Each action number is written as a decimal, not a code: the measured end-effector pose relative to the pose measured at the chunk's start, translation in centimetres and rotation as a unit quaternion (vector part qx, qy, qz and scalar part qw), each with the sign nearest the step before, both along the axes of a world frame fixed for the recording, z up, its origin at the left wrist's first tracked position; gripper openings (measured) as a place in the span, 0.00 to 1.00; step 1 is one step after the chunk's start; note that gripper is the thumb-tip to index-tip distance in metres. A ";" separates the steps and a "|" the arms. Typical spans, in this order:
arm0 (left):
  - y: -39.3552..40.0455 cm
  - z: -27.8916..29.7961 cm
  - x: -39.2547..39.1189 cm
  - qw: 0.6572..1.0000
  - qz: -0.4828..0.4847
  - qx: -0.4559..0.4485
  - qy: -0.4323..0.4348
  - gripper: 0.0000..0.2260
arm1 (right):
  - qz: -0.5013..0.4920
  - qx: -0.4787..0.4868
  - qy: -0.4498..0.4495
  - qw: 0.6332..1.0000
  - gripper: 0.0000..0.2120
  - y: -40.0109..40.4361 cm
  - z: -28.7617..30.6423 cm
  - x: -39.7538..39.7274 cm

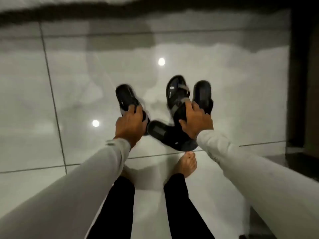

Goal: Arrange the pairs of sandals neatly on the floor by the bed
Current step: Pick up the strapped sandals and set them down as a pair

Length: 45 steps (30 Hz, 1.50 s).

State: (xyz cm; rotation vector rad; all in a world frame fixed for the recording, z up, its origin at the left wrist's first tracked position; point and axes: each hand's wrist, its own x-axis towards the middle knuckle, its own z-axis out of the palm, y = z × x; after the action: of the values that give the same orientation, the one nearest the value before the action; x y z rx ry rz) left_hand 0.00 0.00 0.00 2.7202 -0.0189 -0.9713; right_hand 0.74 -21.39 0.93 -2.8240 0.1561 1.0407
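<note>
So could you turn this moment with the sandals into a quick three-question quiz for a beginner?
1. True or false: the left hand has a grip on one dark sandal.
2. How many sandals can be seen in all?
A. two
B. four
C. six
3. Fill in: the sandal lying sideways sits just in front of the person's bare ____.

Key:
1. True. The fingers wrap over that sandal's heel end.
2. B. One is in the left hand, the right hand rests on the grey-strapped sandal and the sandal beside it, and one lies crosswise on the tiled floor.
3. foot
</note>
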 end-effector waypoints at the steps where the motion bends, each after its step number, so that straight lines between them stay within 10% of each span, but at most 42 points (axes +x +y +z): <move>1: -0.5 -2.8 0.1 1.000 0.024 -0.009 0.018 0.22 | -0.054 0.021 0.007 0.998 0.36 -0.2 -3.0 0.0; 7: -0.4 -13.3 1.3 0.993 0.106 -0.003 0.054 0.27 | -0.476 0.148 0.002 0.867 0.28 1.1 -13.7 1.8; 11: 3.2 -15.0 1.3 0.988 0.137 -0.022 0.060 0.18 | -0.520 0.188 -0.039 0.833 0.06 3.7 -15.0 3.5; 15: 8.4 -13.4 0.7 0.994 0.107 0.001 -0.013 0.07 | -0.375 0.171 -0.053 0.909 0.06 6.4 -15.0 4.2; 19: 13.2 -12.1 0.9 0.994 0.086 0.043 -0.045 0.09 | -0.023 0.094 0.007 0.995 0.17 10.2 -12.9 5.1; 28: 23.9 -11.5 0.2 0.990 0.086 0.110 -0.035 0.08 | 0.203 0.110 0.028 0.973 0.13 21.0 -12.4 4.7; 45: 30.0 -10.5 -2.7 0.992 0.073 0.104 0.026 0.08 | 0.273 0.112 0.012 0.955 0.16 35.3 -13.6 2.0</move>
State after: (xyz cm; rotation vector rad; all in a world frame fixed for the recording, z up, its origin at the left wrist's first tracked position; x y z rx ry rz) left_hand -2.67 29.99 -10.47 2.8319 0.3040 -1.0538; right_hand 2.70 13.93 -12.67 -2.6948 -0.7342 1.0926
